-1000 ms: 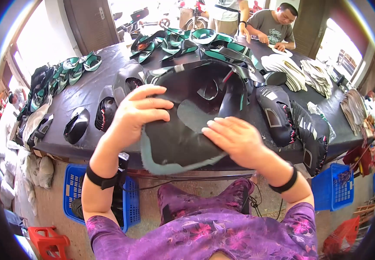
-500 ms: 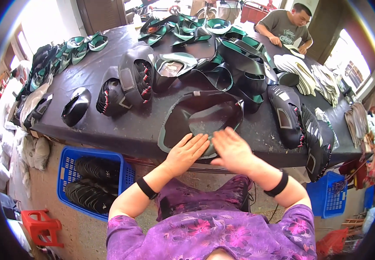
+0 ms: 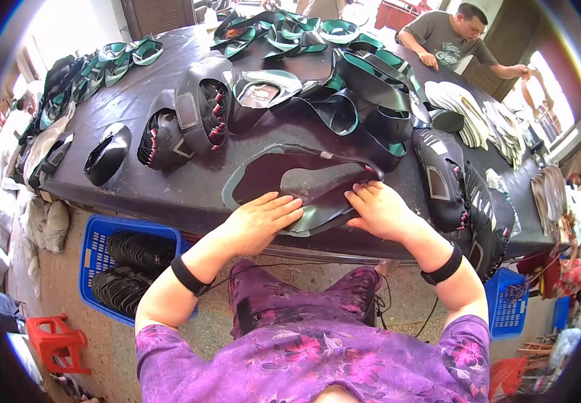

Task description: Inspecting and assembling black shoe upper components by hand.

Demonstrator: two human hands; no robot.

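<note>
Landmark: the dark work table [image 3: 169, 188].

Nearest, below the table's near edge: a lap in purple flowered cloth, both forearms with black wristbands. Under the table's left end, a blue crate [image 3: 96, 252] of dark flat pieces; a red stool [image 3: 55, 342] nearer than it, toward the left.

At the table's near edge, middle: a flat cut piece [image 3: 290, 185], dark with a grey-green border and a large cut-out in its centre, lying flat on the table top. Left hand [image 3: 260, 218] rests palm down on the piece's near left part, fingers spread and straight, clasping nothing. Right hand [image 3: 378, 211] lies on the near right part, fingers loosely curled onto the edge; cannot tell whether it pinches the border or just presses.

Right end of the table: a stack of black moulded parts with pale panels [image 3: 455, 191], just beside the right hand.

Left half, mid-depth: a row of black shell-shaped parts [image 3: 163, 134], standing apart from the cut piece.

Farther back, centre: a heap of black and green strips and loops [image 3: 358, 94]. Far left corner: green-edged pieces in a line [image 3: 112, 57].

Far right edge: fanned stacks of pale flat insoles [image 3: 485, 117]. Beyond the table's far right corner, another person in a grey shirt [image 3: 448, 43], hands down on the table.
</note>
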